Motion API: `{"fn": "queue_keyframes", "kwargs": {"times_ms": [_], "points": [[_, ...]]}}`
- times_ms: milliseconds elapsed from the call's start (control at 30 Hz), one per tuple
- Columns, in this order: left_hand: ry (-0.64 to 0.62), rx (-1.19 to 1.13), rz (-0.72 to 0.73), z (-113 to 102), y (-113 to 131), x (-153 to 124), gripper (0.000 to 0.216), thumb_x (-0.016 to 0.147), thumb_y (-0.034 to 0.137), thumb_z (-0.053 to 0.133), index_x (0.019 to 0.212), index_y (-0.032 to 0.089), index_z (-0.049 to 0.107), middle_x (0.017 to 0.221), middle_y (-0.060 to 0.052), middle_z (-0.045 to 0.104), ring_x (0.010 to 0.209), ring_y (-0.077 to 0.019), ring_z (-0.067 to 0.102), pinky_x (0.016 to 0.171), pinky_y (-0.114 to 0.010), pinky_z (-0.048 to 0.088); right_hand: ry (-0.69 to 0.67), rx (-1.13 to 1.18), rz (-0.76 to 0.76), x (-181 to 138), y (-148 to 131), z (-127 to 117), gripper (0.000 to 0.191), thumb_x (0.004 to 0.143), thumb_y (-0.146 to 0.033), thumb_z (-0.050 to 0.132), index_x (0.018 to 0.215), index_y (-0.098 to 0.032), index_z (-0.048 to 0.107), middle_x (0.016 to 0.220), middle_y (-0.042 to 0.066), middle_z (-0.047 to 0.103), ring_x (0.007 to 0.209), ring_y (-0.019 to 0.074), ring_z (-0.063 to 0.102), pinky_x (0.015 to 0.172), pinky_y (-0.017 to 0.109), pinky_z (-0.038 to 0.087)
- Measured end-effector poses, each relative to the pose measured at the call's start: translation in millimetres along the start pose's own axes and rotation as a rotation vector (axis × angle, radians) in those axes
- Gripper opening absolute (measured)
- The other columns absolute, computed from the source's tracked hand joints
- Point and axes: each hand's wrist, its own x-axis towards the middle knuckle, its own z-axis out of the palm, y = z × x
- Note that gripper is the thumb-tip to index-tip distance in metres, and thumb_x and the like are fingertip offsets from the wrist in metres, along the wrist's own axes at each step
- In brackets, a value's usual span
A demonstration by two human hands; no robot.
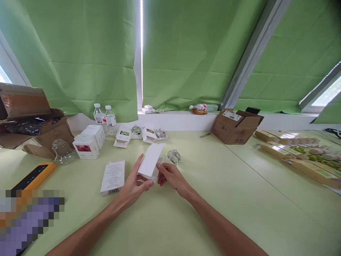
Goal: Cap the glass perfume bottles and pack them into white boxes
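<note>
Gripping a plain white box (pixel 150 161) between them, the left hand (pixel 133 185) curls round its lower edge while the right hand (pixel 170 176) pinches its near corner, holding it tilted above the pale green table (pixel 186 213), its top flap open.

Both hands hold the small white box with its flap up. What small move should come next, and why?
Probably the right hand should reach for the glass bottle lying just beyond it. The white box stands open in the left hand with its flap raised, and that bottle is the nearest loose item on the table.
</note>
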Motion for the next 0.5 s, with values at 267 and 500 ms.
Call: {"fn": "queue_keyframes", "kwargs": {"times_ms": [267,500], "points": [[-0.039,-0.022,0.048,-2.1,-21.5,3.7,0.082,0.086,0.052,0.054,0.149,0.029,0.008,0.104,-0.008,0.060,0.084,-0.0186,0.061,0.071,-0.035,0.056,0.006,-0.044,0.044,8.8,11.6,-4.0,0.049,0.080,-0.065,0.054,0.070,-0.017,0.056,0.065,0.003,0.064,0.056,0.0134,0.062,0.054,0.026,0.051],[0.117,-0.088,0.058,0.5,-11.4,4.3,0.053,0.092,0.050,0.043,0.140,0.029,0.037,0.121,-0.007,0.053,0.087,-0.0179,0.059,0.068,-0.035,0.060,-0.050,-0.056,0.006,1.1,8.4,0.4,0.047,0.082,-0.063,0.054,0.075,-0.017,0.059,0.074,0.006,0.069,0.059,0.0131,0.062,0.057,0.025,0.051]]}}
